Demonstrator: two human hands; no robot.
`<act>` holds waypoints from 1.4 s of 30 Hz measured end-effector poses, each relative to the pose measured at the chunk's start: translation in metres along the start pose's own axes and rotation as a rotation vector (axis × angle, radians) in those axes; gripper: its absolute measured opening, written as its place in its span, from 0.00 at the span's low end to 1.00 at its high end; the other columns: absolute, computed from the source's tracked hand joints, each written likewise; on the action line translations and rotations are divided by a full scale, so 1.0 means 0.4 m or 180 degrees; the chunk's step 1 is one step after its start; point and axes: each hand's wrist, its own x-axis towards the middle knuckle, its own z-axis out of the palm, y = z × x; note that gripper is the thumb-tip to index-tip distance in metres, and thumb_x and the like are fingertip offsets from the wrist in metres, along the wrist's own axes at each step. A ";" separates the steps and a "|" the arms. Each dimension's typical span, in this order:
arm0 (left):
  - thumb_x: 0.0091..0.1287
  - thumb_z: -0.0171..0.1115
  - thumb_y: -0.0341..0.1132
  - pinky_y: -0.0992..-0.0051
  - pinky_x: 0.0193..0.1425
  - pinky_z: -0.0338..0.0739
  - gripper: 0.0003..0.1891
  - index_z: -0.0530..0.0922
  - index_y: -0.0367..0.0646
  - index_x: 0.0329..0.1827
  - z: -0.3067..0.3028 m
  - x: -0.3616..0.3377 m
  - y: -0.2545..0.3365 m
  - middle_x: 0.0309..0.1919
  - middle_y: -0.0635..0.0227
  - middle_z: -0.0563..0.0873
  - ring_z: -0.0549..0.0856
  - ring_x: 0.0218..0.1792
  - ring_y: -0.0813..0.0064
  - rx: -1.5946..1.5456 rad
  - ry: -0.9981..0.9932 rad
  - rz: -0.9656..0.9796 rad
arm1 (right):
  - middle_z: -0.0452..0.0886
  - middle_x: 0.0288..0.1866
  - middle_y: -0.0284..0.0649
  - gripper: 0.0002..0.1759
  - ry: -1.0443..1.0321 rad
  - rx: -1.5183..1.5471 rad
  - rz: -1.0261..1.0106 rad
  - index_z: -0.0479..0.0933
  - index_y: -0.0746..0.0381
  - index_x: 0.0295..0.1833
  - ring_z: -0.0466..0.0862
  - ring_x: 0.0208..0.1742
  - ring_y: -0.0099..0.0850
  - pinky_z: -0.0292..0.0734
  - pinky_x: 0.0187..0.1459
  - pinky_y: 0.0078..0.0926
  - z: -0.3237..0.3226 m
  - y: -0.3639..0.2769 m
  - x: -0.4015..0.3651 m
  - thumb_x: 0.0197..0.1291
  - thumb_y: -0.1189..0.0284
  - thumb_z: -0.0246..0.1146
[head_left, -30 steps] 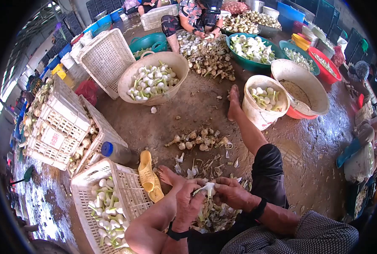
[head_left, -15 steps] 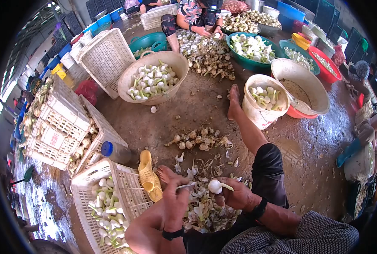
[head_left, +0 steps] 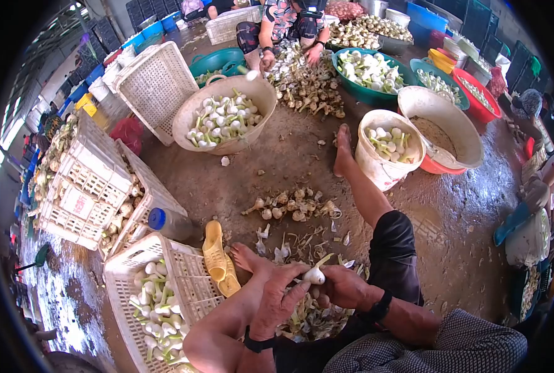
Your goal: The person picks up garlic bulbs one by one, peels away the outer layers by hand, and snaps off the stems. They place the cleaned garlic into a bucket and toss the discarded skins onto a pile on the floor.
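A white garlic bulb (head_left: 315, 275) with its green stem pointing up and right is between my two hands. My right hand (head_left: 346, 288) grips it from the right, fingers curled. My left hand (head_left: 282, 297) presses fingers and thumb against its left side; whether a small tool is also in it cannot be seen. Below the hands lies a heap of papery garlic skins (head_left: 302, 320). Untrimmed brown garlic (head_left: 297, 204) lies on the floor just ahead. Left of my leg, a white crate (head_left: 118, 292) holds peeled bulbs.
A beige basin (head_left: 180, 127) and a white bucket (head_left: 383, 168) hold peeled garlic. Yellow slippers (head_left: 216, 252) and a blue-lidded jar (head_left: 157, 217) stand near my foot. Across the floor, a person (head_left: 283, 28) sits behind a garlic pile (head_left: 308, 93).
My left hand has moved right onto the bulb, and the bulb's stem has swung upward. Across from me, the person's hands have spread apart; a white bulb now appears by the beige basin's far rim.
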 end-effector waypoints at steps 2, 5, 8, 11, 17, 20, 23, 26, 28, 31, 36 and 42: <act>0.68 0.64 0.33 0.71 0.57 0.77 0.16 0.79 0.36 0.56 0.008 -0.006 -0.002 0.49 0.58 0.85 0.84 0.50 0.70 -0.0427 0.0023 -0.0238 | 0.82 0.29 0.39 0.19 0.0146 -0.0339 -0.0038 0.78 0.66 0.47 0.80 0.22 0.28 0.73 0.23 0.25 0.007 -0.002 0.003 0.75 0.63 0.47; 0.71 0.62 0.35 0.73 0.53 0.78 0.14 0.80 0.35 0.53 0.013 -0.014 -0.003 0.46 0.61 0.86 0.84 0.47 0.73 -0.0732 0.0348 -0.0582 | 0.82 0.29 0.38 0.18 0.0376 -0.1122 -0.0221 0.78 0.66 0.44 0.80 0.23 0.26 0.73 0.24 0.24 0.028 -0.011 -0.001 0.74 0.63 0.50; 0.73 0.61 0.37 0.77 0.47 0.79 0.13 0.80 0.34 0.51 0.003 -0.011 0.012 0.41 0.63 0.87 0.84 0.41 0.78 -0.0878 0.0515 -0.0784 | 0.83 0.29 0.36 0.16 0.0619 -0.1594 -0.0575 0.79 0.66 0.43 0.79 0.23 0.23 0.74 0.26 0.23 0.040 -0.002 -0.007 0.73 0.64 0.54; 0.72 0.62 0.37 0.79 0.42 0.79 0.14 0.81 0.34 0.50 0.001 -0.014 0.011 0.38 0.65 0.87 0.83 0.37 0.81 -0.0767 0.0630 -0.0835 | 0.83 0.30 0.34 0.15 0.0802 -0.1795 -0.0923 0.79 0.67 0.44 0.79 0.25 0.21 0.74 0.28 0.21 0.055 -0.012 -0.018 0.72 0.64 0.56; 0.68 0.67 0.36 0.79 0.43 0.79 0.13 0.81 0.34 0.47 0.008 -0.021 -0.013 0.38 0.66 0.86 0.83 0.38 0.81 -0.1287 0.0648 -0.1045 | 0.82 0.31 0.34 0.16 0.0795 -0.2627 -0.1178 0.79 0.68 0.48 0.79 0.28 0.19 0.75 0.31 0.21 0.072 -0.038 -0.035 0.72 0.65 0.58; 0.66 0.70 0.34 0.79 0.45 0.79 0.13 0.81 0.34 0.47 0.006 -0.021 -0.009 0.41 0.66 0.86 0.83 0.39 0.80 -0.1446 0.0649 -0.1097 | 0.82 0.32 0.34 0.16 0.0850 -0.2914 -0.1166 0.79 0.69 0.50 0.79 0.29 0.19 0.76 0.33 0.22 0.076 -0.044 -0.034 0.71 0.65 0.59; 0.61 0.73 0.30 0.77 0.49 0.80 0.15 0.80 0.35 0.48 0.008 -0.011 0.006 0.43 0.65 0.85 0.83 0.43 0.79 -0.1629 0.0614 -0.1081 | 0.83 0.33 0.36 0.16 0.0861 -0.2963 -0.1328 0.78 0.69 0.51 0.80 0.31 0.20 0.77 0.35 0.23 0.072 -0.046 -0.031 0.70 0.66 0.60; 0.61 0.73 0.28 0.76 0.51 0.80 0.16 0.80 0.35 0.49 0.009 -0.014 -0.005 0.46 0.64 0.84 0.83 0.45 0.78 -0.1602 0.0464 -0.1147 | 0.84 0.35 0.38 0.15 0.0904 -0.3106 -0.1541 0.78 0.70 0.51 0.81 0.33 0.22 0.78 0.36 0.26 0.070 -0.049 -0.036 0.68 0.68 0.62; 0.61 0.72 0.28 0.76 0.53 0.79 0.15 0.80 0.34 0.49 0.012 -0.018 -0.020 0.47 0.64 0.84 0.83 0.46 0.77 -0.1483 0.0484 -0.1020 | 0.85 0.35 0.40 0.15 0.0943 -0.3238 -0.1591 0.78 0.70 0.51 0.82 0.34 0.24 0.79 0.37 0.27 0.068 -0.050 -0.034 0.67 0.69 0.63; 0.61 0.72 0.28 0.75 0.54 0.78 0.15 0.80 0.34 0.50 0.002 -0.014 -0.013 0.49 0.64 0.83 0.83 0.48 0.76 -0.1090 0.0444 -0.0735 | 0.85 0.35 0.46 0.13 0.0832 -0.3497 -0.1897 0.80 0.69 0.49 0.85 0.35 0.29 0.79 0.38 0.30 0.060 -0.053 -0.030 0.66 0.70 0.63; 0.61 0.71 0.33 0.73 0.55 0.77 0.16 0.82 0.35 0.50 0.001 -0.013 -0.019 0.48 0.60 0.84 0.83 0.49 0.70 -0.0561 0.0409 -0.0512 | 0.83 0.31 0.51 0.10 0.0625 -0.3973 -0.2050 0.81 0.67 0.42 0.86 0.33 0.44 0.78 0.34 0.37 0.053 -0.069 -0.020 0.61 0.70 0.65; 0.62 0.71 0.32 0.74 0.54 0.77 0.16 0.82 0.36 0.50 0.000 -0.010 -0.011 0.48 0.60 0.85 0.83 0.48 0.70 -0.0562 0.0387 -0.0527 | 0.81 0.29 0.52 0.08 0.0649 -0.4230 -0.2266 0.79 0.68 0.39 0.84 0.31 0.49 0.78 0.33 0.40 0.063 -0.068 -0.016 0.59 0.73 0.63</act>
